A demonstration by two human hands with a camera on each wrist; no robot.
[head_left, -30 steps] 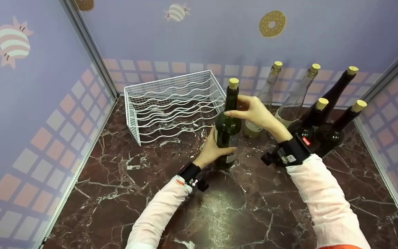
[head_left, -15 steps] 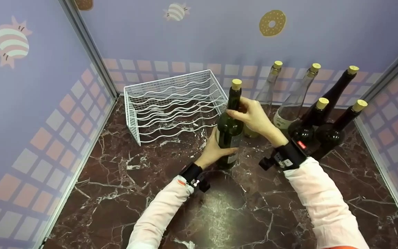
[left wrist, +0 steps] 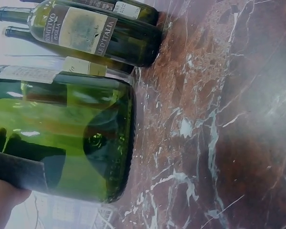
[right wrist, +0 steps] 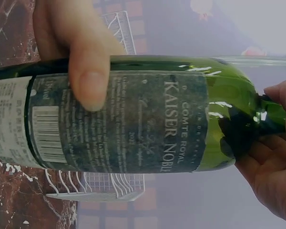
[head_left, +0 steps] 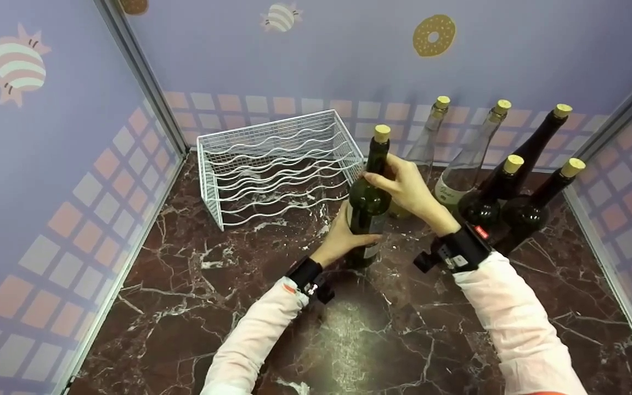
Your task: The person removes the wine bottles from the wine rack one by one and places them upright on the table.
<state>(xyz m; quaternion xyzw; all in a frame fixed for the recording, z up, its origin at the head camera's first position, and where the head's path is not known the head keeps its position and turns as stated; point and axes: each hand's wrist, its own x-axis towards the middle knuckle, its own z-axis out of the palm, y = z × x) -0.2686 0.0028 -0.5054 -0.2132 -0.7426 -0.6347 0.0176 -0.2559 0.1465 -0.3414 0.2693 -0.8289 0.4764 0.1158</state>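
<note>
A green wine bottle (head_left: pixel 370 198) with a cork stopper stands upright between the hands, its base right at the dark marble tabletop. Around its lower body, the left hand (head_left: pixel 343 237) grips it, thumb across the front. The right hand (head_left: pixel 408 187) holds the neck and shoulder from the right, thumb in front. In the right wrist view the bottle's label (right wrist: pixel 133 121) reads "Kaiser Noble", and the left thumb (right wrist: pixel 90 90) presses over it. The left wrist view shows the bottle's thick base (left wrist: pixel 107 143) up close, with part of the left hand at the lower left corner.
A white wire rack (head_left: pixel 272 170) with wavy bars stands just left of the bottle. Two clear bottles (head_left: pixel 461 164) stand behind to the right, beside several dark corked bottles (head_left: pixel 524 211). Patterned walls (head_left: pixel 305 55) enclose the back and both sides.
The bottle and both hands have shifted slightly to the right, away from the rack. The grip of each hand looks the same, and the rack and other bottles stay put.
</note>
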